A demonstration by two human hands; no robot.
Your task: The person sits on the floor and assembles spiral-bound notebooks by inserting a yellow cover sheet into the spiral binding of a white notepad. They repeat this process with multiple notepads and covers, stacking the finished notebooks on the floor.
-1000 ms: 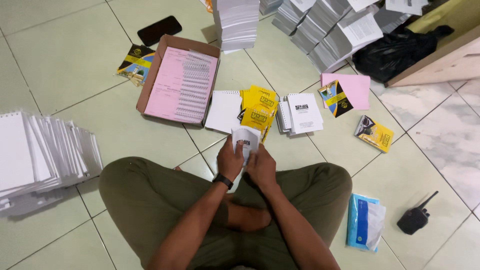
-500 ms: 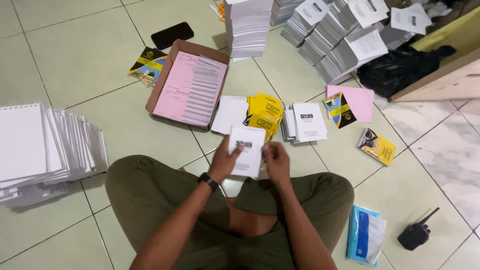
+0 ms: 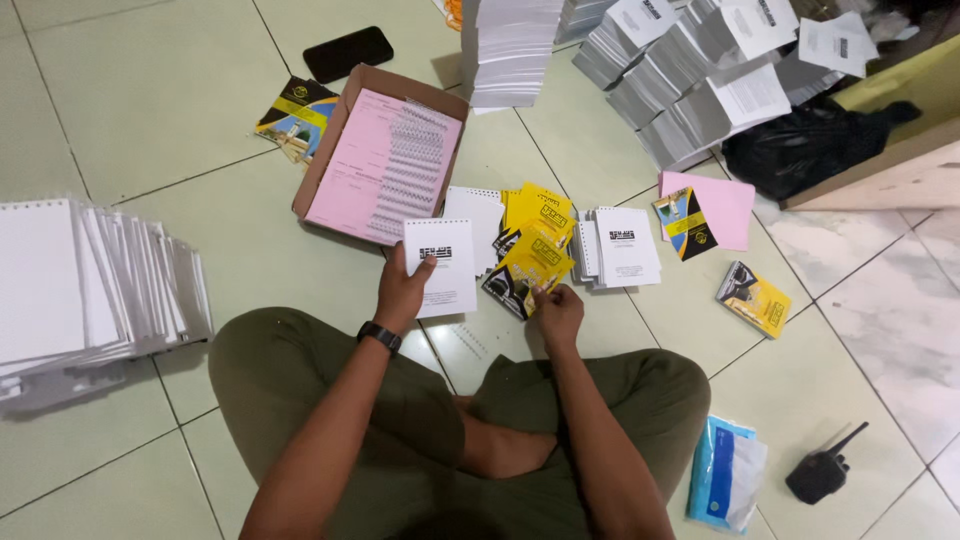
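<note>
I sit cross-legged on a tiled floor. My left hand (image 3: 400, 292), with a black watch on the wrist, holds up a small white booklet (image 3: 443, 266) with a dark mark at its top. My right hand (image 3: 558, 308) pinches the lower edge of a yellow cover (image 3: 536, 262) on a fanned pile of yellow covers (image 3: 535, 218). A white spiral pad (image 3: 476, 214) lies behind the booklet, and a short stack of white booklets (image 3: 620, 246) lies right of the yellow pile.
An open cardboard box (image 3: 330, 150) holds pink sheets and binding coils. Stacks of white spiral pads (image 3: 90, 280) stand at left, tall paper stacks (image 3: 690, 80) at the back. A phone (image 3: 348, 53), pink paper (image 3: 730, 205), yellow booklet (image 3: 753, 298), blue packet (image 3: 725, 485) and radio (image 3: 822, 470) lie around.
Both hands held the white booklet together; now my left hand alone holds it, shifted left, and my right hand has dropped onto the yellow covers.
</note>
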